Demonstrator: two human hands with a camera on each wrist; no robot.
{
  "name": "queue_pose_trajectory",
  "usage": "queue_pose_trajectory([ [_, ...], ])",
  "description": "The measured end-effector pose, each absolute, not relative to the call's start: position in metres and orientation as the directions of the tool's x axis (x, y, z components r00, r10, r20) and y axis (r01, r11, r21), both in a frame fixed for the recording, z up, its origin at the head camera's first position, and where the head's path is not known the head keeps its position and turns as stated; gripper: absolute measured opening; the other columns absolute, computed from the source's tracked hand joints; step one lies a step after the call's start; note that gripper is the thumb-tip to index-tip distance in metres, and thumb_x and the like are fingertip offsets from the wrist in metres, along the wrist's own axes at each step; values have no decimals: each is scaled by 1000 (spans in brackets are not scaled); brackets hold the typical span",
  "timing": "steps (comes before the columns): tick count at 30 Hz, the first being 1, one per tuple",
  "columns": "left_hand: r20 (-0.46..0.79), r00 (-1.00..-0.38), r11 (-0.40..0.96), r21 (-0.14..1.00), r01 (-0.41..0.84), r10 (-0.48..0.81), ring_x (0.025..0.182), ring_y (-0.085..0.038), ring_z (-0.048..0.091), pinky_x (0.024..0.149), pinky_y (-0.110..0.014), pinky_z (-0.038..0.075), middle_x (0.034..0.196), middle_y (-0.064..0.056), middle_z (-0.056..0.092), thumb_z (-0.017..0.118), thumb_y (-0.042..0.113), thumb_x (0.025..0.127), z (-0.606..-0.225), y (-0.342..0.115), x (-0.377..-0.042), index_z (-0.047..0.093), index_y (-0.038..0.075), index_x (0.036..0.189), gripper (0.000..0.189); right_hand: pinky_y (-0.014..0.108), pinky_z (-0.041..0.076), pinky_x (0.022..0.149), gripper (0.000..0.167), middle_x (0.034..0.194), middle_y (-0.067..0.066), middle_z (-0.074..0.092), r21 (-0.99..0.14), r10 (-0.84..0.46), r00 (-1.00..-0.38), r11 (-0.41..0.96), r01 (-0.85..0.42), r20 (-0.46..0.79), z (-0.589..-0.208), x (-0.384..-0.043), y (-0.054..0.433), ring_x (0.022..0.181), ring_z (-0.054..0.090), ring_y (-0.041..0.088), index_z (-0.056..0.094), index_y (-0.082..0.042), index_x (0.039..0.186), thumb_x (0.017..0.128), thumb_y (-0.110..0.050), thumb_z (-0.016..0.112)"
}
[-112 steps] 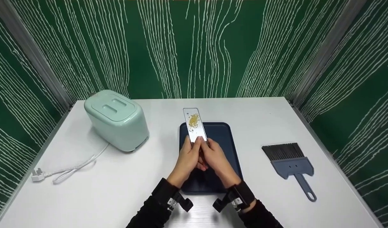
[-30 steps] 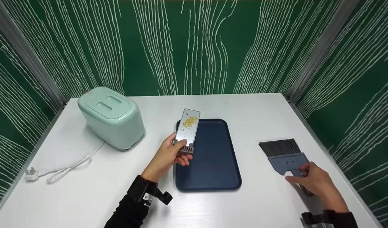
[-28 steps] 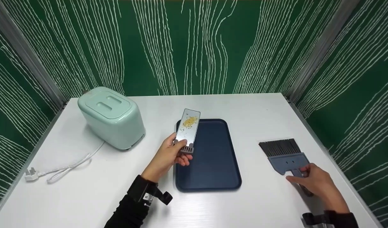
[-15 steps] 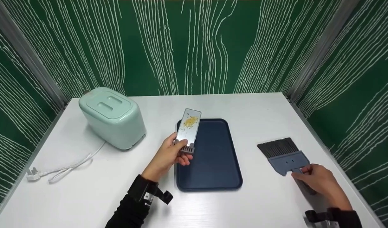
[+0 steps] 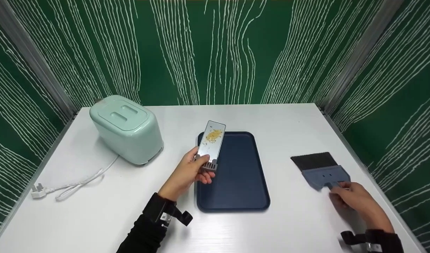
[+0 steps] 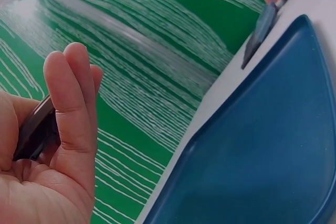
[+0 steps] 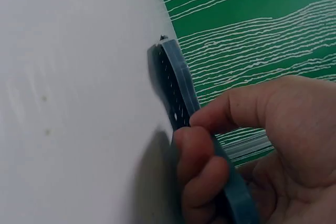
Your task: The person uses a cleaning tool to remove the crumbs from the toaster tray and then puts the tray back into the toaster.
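In the head view my left hand (image 5: 187, 172) holds a narrow silver crumb tray (image 5: 212, 142) by its grey slotted end, thumb on top. Yellow crumbs (image 5: 214, 135) lie toward its far end. It is held over the left side of a dark blue serving tray (image 5: 236, 175). The left wrist view shows the crumb tray's dark edge (image 6: 37, 124) between thumb and fingers. On the right, my right hand (image 5: 359, 202) grips the handle of a blue-grey hand brush (image 5: 325, 175) with dark bristles. The right wrist view has the brush (image 7: 181, 80) tilted on edge; my fingers hide part of its handle.
A mint-green toaster (image 5: 127, 130) stands at the back left of the white table (image 5: 288, 228). Its white cord and plug (image 5: 38, 191) trail toward the left edge. Green walls with white lines (image 5: 215, 52) enclose the table's back and sides.
My right hand left the crumb tray, which both hands held at first, reached the brush, took its handle and tilted the brush. My left hand has kept hold of the crumb tray, which now slants right.
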State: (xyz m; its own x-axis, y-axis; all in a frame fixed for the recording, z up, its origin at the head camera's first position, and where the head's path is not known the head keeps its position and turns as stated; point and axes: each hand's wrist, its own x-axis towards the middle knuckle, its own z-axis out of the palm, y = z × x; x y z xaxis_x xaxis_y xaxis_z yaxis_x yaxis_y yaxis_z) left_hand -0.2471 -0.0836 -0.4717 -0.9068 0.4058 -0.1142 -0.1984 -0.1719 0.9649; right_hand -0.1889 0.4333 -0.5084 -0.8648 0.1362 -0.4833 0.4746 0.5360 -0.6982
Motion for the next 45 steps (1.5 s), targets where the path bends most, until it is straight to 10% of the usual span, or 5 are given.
queue_pose_trajectory([
  [7,-123,-902,-166,964,-207,414,52,-11,69,50,-21,56,70,-7,74,48,16,114,-473,-84,-247,33,5,156,46,25,48,65,25,84,-4,64,-723,113,-869,510,466,-481,-509,-189,438,74,54,9,58,0,111,106,-21,46],
  [16,-123,-900,-164,964,-208,418,52,-11,70,50,-21,57,70,-7,73,48,16,114,-474,-84,-248,36,4,153,42,29,48,63,54,74,-4,59,-687,190,-904,595,417,-384,-516,-192,436,69,53,12,58,-10,92,110,-59,47],
  [29,-142,-896,-149,963,-223,420,52,-10,69,51,-21,56,71,-7,74,48,16,114,-474,-83,-248,30,4,158,49,19,54,58,29,73,-8,65,-889,54,-915,220,402,-401,-530,-194,440,59,58,2,60,-9,97,115,-26,45],
  [45,-141,-897,-138,966,-217,420,52,-12,69,50,-22,57,72,-8,74,48,15,113,-473,-83,-247,38,6,153,42,26,39,47,59,53,-8,46,-826,258,-921,417,380,-293,-521,-196,431,46,40,6,53,-18,68,109,-60,49],
])
